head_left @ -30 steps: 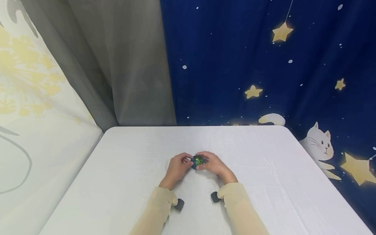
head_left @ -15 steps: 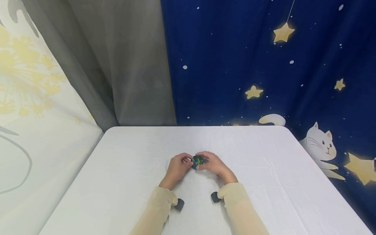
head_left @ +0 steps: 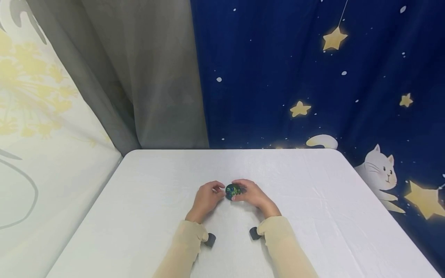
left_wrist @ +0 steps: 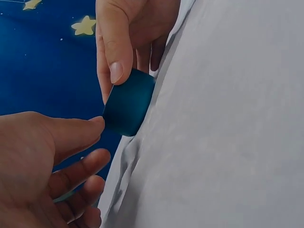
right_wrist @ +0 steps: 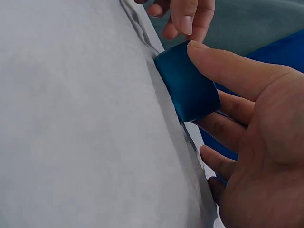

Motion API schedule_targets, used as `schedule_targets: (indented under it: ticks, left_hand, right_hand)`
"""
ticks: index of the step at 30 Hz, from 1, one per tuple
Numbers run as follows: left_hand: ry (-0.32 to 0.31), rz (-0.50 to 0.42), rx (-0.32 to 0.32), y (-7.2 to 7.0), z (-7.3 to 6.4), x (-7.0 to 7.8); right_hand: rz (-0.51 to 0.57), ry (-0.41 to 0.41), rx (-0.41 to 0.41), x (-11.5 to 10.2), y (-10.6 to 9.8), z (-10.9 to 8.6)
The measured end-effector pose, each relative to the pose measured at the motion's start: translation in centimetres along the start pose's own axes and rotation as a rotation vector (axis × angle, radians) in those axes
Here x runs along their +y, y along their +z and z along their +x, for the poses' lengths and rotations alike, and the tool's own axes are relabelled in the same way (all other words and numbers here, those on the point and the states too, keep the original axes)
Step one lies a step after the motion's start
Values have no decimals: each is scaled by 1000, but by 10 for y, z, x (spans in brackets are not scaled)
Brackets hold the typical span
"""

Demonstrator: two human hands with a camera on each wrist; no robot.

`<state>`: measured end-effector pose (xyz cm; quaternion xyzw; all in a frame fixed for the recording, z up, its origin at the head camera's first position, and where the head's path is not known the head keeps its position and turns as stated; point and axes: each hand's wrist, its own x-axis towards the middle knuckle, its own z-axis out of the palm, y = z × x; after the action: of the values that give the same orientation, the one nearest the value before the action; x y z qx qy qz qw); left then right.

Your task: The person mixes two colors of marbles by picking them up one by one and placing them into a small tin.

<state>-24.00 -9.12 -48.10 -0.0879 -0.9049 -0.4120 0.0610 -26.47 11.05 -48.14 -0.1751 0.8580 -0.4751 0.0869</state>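
A short, round teal cylinder (head_left: 232, 192) stands near the middle of the white table, its dark top patterned in bright green and blue. Smooth teal sides of the cylinder (left_wrist: 129, 105) show in the left wrist view. My right hand (head_left: 254, 195) holds it from the right, thumb on the near side and fingers on the far side; the right wrist view shows the thumb pressed against the cylinder (right_wrist: 186, 85). My left hand (head_left: 208, 197) is just to the left, with a small gap to the cylinder in the head view. Its fingers are loosely bent around nothing.
The white-covered table (head_left: 156, 181) has rounded far corners. Behind it hang a grey curtain (head_left: 167, 85) and a blue one (head_left: 257, 77) with stars and a cat. Small black blocks, such as the one (head_left: 255, 233) at the right cuff, sit at both wrists.
My left hand has let go of the cylinder and moved slightly left. The right hand stays in place, holding it, and the glints on the top have shifted.
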Motion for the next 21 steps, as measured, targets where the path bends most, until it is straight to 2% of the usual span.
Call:
schedule_targets:
  ticks: [8,14,17,21]
  left_hand:
    - [22,127,-30,4,3,-1]
    - [36,226,-45,6,8,-2]
    - [52,278,-57,6,8,-3]
    - [77,302,-86,5,7,-2]
  right_hand:
    - [-69,16,13,-1,-4,-1]
    - [-103,-12,-24,-1,-8,1]
    - [-188,-22,-51,1,-11,1]
    - [-373,-15,-86,2,-15,0]
